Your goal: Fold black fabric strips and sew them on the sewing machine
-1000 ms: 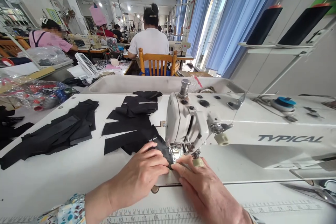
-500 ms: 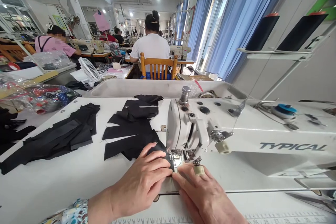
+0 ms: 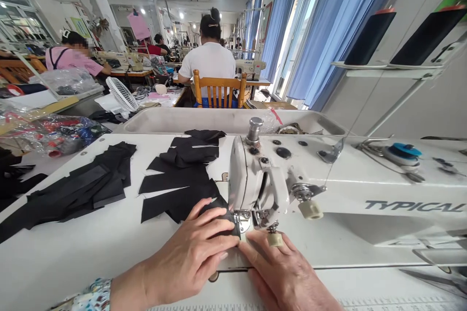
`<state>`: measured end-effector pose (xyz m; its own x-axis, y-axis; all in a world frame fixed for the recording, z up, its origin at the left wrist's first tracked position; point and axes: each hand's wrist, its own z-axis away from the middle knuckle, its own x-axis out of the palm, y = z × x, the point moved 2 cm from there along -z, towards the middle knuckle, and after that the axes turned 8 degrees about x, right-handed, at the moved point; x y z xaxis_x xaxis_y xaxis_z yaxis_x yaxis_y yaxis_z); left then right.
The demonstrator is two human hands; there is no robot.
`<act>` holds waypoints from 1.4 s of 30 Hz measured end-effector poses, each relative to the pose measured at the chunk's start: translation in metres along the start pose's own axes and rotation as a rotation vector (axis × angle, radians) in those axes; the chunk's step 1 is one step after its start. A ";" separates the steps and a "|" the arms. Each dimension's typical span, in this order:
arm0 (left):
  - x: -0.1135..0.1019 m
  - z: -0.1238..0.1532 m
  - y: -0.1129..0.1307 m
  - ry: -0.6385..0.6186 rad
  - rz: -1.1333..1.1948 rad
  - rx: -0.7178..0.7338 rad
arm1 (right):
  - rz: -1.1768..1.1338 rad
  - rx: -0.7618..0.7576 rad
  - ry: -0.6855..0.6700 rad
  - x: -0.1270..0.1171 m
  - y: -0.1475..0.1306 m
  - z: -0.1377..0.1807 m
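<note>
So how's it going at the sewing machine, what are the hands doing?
Left hand pressing black fabric piece at the presser foot. Right hand on machine bed, fingertips by the fabric. Cut black pieces left of the hands.

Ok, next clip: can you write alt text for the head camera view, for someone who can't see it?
The left hand rests on a piece of black fabric at the presser foot of a white TYPICAL sewing machine, the right hand close beside it on the machine bed. Cut black fabric pieces lie on the white table; a person in a white shirt sits beyond, facing away.
</note>
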<state>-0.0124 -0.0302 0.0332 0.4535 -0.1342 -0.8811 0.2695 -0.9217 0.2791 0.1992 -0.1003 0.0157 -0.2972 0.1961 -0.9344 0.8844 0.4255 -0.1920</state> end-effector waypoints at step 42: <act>-0.001 -0.003 -0.012 0.071 -0.215 -0.131 | 0.037 0.055 -0.044 0.001 0.000 -0.008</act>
<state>-0.0132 -0.0180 0.0321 0.4314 0.0896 -0.8977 0.4714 -0.8708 0.1397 0.1959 -0.0925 0.0169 -0.2487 0.1712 -0.9533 0.9132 0.3695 -0.1719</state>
